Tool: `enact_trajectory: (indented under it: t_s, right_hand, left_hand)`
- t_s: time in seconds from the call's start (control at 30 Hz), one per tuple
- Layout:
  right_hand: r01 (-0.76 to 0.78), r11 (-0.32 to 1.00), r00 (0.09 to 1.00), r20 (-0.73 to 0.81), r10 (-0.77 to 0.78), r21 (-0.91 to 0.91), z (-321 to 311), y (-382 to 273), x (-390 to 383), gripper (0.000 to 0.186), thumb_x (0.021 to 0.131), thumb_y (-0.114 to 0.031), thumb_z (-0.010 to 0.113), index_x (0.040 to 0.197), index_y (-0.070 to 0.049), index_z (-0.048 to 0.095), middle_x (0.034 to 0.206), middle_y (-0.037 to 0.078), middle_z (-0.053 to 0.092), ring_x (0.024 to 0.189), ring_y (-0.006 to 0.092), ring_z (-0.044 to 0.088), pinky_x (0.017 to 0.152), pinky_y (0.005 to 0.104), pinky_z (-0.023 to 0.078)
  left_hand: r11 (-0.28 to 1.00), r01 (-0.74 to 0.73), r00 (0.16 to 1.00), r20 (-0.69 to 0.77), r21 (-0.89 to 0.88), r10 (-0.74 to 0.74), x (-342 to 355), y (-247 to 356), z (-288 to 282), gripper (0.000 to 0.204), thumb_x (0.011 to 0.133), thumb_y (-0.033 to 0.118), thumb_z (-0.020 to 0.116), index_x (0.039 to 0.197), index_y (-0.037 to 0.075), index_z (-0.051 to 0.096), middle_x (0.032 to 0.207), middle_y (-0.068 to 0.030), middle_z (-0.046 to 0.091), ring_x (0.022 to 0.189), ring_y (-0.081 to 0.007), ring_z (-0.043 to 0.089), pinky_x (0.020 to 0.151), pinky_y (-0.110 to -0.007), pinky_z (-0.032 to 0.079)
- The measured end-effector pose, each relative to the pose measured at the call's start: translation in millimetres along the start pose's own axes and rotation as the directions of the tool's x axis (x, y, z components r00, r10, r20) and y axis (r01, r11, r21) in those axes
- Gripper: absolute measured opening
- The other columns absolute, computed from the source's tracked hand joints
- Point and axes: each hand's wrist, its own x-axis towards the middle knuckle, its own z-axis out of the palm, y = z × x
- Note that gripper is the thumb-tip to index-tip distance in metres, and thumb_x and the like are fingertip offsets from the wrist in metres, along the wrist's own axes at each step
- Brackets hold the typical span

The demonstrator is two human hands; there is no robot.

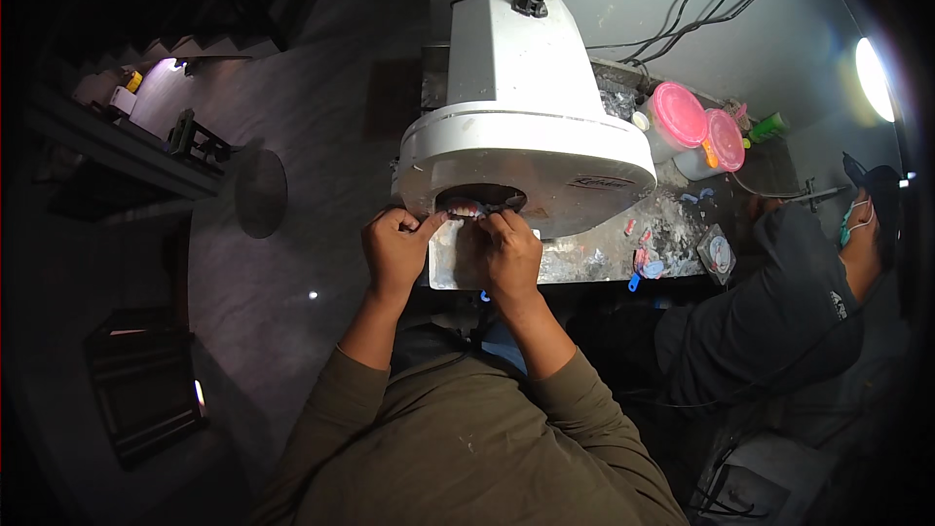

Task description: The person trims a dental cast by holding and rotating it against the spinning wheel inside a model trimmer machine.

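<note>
Both my hands grip a small dental cast with pale teeth (467,208) at the dark opening of a big white trimming machine (526,127). My left hand (396,251) pinches the cast's left end, fingers curled. My right hand (508,251) grips its right end from below. The cast sits right at the opening's lower edge, above a grey, dust-covered tray (448,268). My olive-green sleeves come up from the lower edge.
A worktop (672,234) caked with white dust carries two pink-lidded tubs (696,127) and small tools. Another person in a dark shirt and face mask (779,312) sits at the right. Cables run along the wall behind. A staircase (195,29) lies to the left.
</note>
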Motion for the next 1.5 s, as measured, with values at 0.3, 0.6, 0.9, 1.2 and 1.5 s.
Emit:
enact_trajectory:
  t_s: [0.3, 0.6, 0.9, 1.2, 1.5]
  right_hand:
    - [-0.002, 1.0, 1.0, 0.002, 0.002, 0.003, 2.3, 2.4, -1.6, 0.011, 0.08, -0.002, 0.068, 0.091, -0.006, 0.071, 0.085, 0.013, 0.065, 0.081, 0.0354, 0.067, 0.067, 0.0462, 0.054]
    - [-0.025, 0.998, 0.999, -0.027, 0.027, 0.064, 2.1, 10.0, -2.3, 0.015, 0.082, 0.0, 0.068, 0.096, -0.001, 0.072, 0.086, 0.016, 0.07, 0.08, 0.0357, 0.071, 0.071, 0.0406, 0.056]
    - [-0.023, 0.996, 1.0, 0.004, 0.023, 0.085, -0.8, 8.4, 0.0, 0.024, 0.082, 0.0, 0.065, 0.104, 0.0, 0.074, 0.092, 0.017, 0.073, 0.084, 0.0362, 0.072, 0.073, 0.0411, 0.058]
    - [-0.038, 0.997, 0.999, 0.032, 0.037, 0.061, -1.6, 3.5, 2.6, 0.024, 0.082, 0.001, 0.064, 0.104, -0.001, 0.074, 0.089, 0.016, 0.071, 0.081, 0.0358, 0.071, 0.071, 0.0414, 0.057]
    - [-0.029, 0.999, 0.999, 0.015, 0.029, 0.045, -0.7, 2.9, 0.7, 0.027, 0.078, 0.002, 0.067, 0.104, -0.001, 0.074, 0.089, 0.016, 0.071, 0.081, 0.036, 0.071, 0.071, 0.0416, 0.057]
  left_hand:
    - [1.0, 0.016, 1.0, 0.0, 0.009, -0.016, 0.3, 0.7, 0.7, 0.043, 0.072, 0.016, 0.098, 0.062, -0.001, 0.06, 0.057, -0.008, 0.062, 0.05, -0.012, 0.048, 0.05, -0.031, 0.041]
    - [0.996, -0.062, 0.998, 0.017, 0.06, 0.061, -4.4, 20.8, -6.2, 0.041, 0.072, 0.015, 0.097, 0.067, -0.001, 0.06, 0.063, -0.009, 0.06, 0.054, -0.0177, 0.052, 0.054, -0.034, 0.043]
    - [0.997, -0.055, 0.998, 0.014, 0.054, 0.055, -2.4, 20.3, -4.7, 0.043, 0.07, 0.014, 0.099, 0.065, -0.001, 0.058, 0.063, -0.0088, 0.059, 0.054, -0.0181, 0.049, 0.054, -0.033, 0.042]
    - [0.998, -0.009, 1.0, 0.01, 0.061, 0.008, -2.7, 16.8, -4.5, 0.045, 0.069, 0.02, 0.099, 0.065, 0.002, 0.058, 0.062, -0.0112, 0.06, 0.052, -0.0241, 0.055, 0.052, -0.036, 0.043]
    - [0.996, -0.081, 0.996, -0.042, 0.037, 0.082, -3.1, 11.9, 0.3, 0.045, 0.07, 0.013, 0.099, 0.063, 0.001, 0.056, 0.059, -0.0079, 0.058, 0.051, -0.0175, 0.048, 0.052, -0.035, 0.041]
